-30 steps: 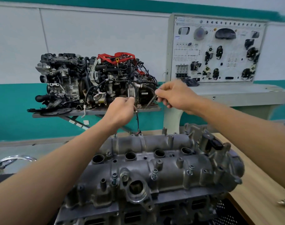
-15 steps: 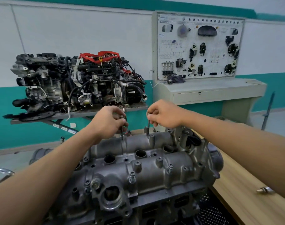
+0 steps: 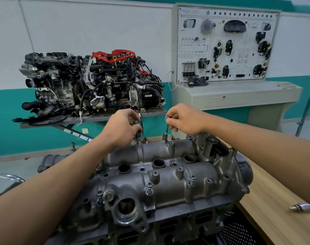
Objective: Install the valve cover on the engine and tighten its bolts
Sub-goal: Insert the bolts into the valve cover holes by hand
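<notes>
The grey cast valve cover (image 3: 168,175) lies on top of the engine in front of me, with several round plug holes along its middle. My left hand (image 3: 123,129) pinches a long bolt (image 3: 136,134) that stands upright in a hole at the cover's far edge. My right hand (image 3: 185,119) pinches the head of a second long bolt (image 3: 167,129), upright over a raised boss at the far edge, further right. Several shorter bolts (image 3: 149,187) sit in bosses nearer to me.
A wooden bench (image 3: 277,218) carries the engine; a small metal part (image 3: 302,207) lies on it at right. Beyond stands a display engine (image 3: 90,85) on a shelf and a training panel (image 3: 225,46) on a grey desk. A chrome tube (image 3: 7,176) curves at left.
Both hands came down from in front of the display engine to the cover's far edge, and each bolt now stands upright in its hole. The camera view shifted too.
</notes>
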`<move>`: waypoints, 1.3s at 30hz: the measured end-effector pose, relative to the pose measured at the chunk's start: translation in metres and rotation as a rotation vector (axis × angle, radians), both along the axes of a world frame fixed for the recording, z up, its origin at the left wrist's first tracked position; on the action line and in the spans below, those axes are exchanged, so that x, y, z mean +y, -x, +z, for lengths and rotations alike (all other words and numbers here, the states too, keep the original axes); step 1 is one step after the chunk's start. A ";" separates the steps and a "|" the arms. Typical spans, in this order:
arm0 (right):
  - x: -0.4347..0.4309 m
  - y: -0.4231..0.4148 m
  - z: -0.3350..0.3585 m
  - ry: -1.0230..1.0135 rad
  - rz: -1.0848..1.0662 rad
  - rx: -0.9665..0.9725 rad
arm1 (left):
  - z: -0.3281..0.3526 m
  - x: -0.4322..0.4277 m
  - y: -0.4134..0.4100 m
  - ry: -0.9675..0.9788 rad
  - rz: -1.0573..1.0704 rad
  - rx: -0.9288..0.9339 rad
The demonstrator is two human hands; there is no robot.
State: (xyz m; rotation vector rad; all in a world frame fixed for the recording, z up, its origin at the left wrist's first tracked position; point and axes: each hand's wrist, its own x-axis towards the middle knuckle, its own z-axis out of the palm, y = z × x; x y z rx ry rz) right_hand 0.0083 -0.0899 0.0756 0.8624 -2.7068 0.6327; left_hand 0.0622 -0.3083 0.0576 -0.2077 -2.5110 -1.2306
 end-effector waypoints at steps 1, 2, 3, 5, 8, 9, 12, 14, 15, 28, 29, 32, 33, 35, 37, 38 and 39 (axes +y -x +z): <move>0.000 0.000 -0.001 -0.017 -0.003 0.008 | -0.002 0.000 0.001 0.038 -0.002 -0.017; 0.000 0.000 -0.002 -0.045 -0.001 0.016 | -0.003 0.000 0.001 0.104 -0.003 -0.028; -0.002 -0.001 -0.004 -0.082 0.006 0.025 | -0.005 0.001 0.002 0.187 -0.003 -0.030; -0.004 -0.002 -0.008 -0.165 0.035 0.053 | -0.008 0.002 0.004 0.346 0.005 -0.012; -0.003 -0.002 -0.007 -0.222 0.064 0.042 | -0.009 0.001 0.003 0.481 0.005 -0.040; -0.001 -0.001 -0.005 -0.221 0.073 0.002 | -0.008 0.000 0.004 0.464 -0.006 -0.065; 0.002 0.000 -0.007 -0.224 0.088 -0.094 | -0.004 -0.005 0.003 0.362 -0.010 -0.091; 0.002 0.002 -0.009 -0.227 0.077 -0.133 | -0.004 -0.006 0.005 0.366 -0.001 -0.085; 0.001 0.002 -0.009 -0.228 0.076 -0.149 | -0.004 -0.007 0.005 0.379 0.007 -0.085; 0.003 -0.002 -0.004 0.006 0.007 -0.321 | 0.004 -0.019 0.006 0.322 -0.009 -0.213; 0.002 -0.002 -0.005 0.008 -0.003 -0.323 | 0.003 -0.017 0.004 0.348 0.011 -0.192; 0.001 -0.001 -0.009 0.045 -0.064 -0.239 | 0.003 -0.017 0.004 0.395 0.026 -0.169; 0.001 0.000 -0.011 0.039 -0.073 -0.203 | 0.003 -0.018 0.005 0.388 0.016 -0.186; 0.002 0.001 -0.013 0.027 -0.059 -0.191 | 0.005 -0.020 0.005 0.382 0.008 -0.210; 0.001 0.002 -0.013 0.017 -0.042 -0.225 | 0.004 -0.018 0.005 0.372 0.012 -0.193; 0.001 0.001 -0.012 0.009 -0.032 -0.241 | 0.003 -0.016 0.004 0.368 0.018 -0.174; 0.001 0.001 -0.012 -0.002 -0.022 -0.252 | 0.002 -0.013 0.004 0.386 0.031 -0.147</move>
